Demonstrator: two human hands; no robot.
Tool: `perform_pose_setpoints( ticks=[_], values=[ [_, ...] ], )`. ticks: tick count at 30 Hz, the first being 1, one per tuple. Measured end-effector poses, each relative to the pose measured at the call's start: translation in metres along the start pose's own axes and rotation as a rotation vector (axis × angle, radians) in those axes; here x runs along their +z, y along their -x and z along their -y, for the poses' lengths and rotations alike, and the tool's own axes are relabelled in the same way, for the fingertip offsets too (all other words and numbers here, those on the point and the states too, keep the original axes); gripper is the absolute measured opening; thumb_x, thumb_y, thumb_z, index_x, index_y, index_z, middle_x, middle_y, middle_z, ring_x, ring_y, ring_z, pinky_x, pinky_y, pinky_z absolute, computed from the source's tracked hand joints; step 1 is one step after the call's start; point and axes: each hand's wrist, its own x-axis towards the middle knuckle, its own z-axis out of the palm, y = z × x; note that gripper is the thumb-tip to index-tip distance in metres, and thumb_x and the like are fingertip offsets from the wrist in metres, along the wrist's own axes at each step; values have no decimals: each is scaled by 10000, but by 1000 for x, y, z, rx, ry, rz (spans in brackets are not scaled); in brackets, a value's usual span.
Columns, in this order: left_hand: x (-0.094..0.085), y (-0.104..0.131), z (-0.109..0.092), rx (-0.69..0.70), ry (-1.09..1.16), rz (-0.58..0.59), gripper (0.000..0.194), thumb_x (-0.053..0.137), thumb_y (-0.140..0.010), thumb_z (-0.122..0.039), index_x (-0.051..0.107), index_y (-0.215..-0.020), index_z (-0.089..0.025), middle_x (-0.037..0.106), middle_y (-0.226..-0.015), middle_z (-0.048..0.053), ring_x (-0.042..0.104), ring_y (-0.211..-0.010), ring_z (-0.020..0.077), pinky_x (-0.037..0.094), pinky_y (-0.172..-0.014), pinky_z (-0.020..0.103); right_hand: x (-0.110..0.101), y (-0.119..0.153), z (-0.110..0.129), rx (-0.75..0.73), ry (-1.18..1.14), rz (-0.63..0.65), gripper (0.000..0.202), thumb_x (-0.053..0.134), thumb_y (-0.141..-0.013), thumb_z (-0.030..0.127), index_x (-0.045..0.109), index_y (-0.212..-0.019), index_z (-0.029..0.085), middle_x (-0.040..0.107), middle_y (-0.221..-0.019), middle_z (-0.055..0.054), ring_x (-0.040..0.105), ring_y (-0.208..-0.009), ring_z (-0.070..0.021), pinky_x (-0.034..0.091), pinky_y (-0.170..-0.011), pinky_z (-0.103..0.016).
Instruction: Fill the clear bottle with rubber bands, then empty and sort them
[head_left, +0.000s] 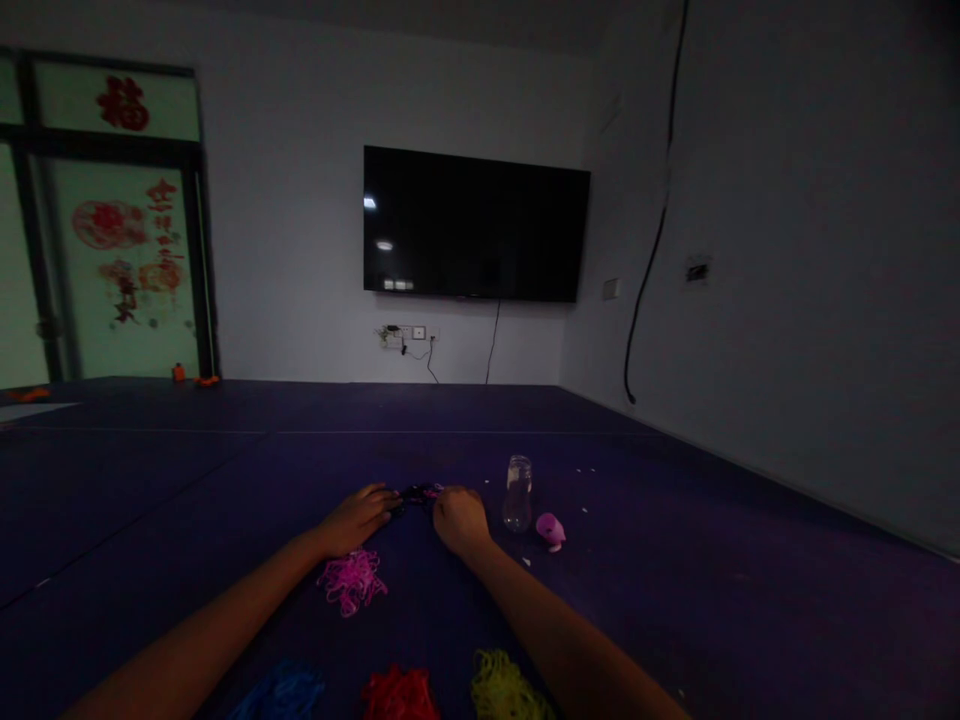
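Head view, dim light. Dark, pink-flecked pile of strands lies on the purple table, between the two hands. Left hand palm-down, fingers reaching to the pile's left edge; right hand curled at its right edge. Cannot tell whether either one grips any strand. Pink strands heaped just below left hand. Nearer the wearer: blue, red and yellow strands. Clear bottle upright right of the right hand; pink cup-shaped piece just beside it.
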Motion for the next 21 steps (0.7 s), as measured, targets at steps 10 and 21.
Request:
perform_pose_setpoints(
  ticks=[10, 21],
  values=[
    [-2, 1, -4, 24, 13, -40, 360, 358, -946, -285, 478, -1284, -258, 550, -1241, 61, 453, -1182, 198, 356, -1010, 383, 3, 1, -1, -74, -20, 7, 301, 400, -805, 111, 658, -960, 125, 665, -1004, -125, 591, -977, -220, 383, -862, -289],
    [2, -1, 2, -62, 5, 39, 383, 343, -943, -370, 477, -1285, -261, 462, -1377, 34, 311, -1314, 229, 286, -1064, 420, -1, 0, -3, -5, -29, -3, 298, 393, -817, 134, 677, -905, 136, 683, -933, -128, 618, -914, -213, 399, -826, -286]
  ],
)
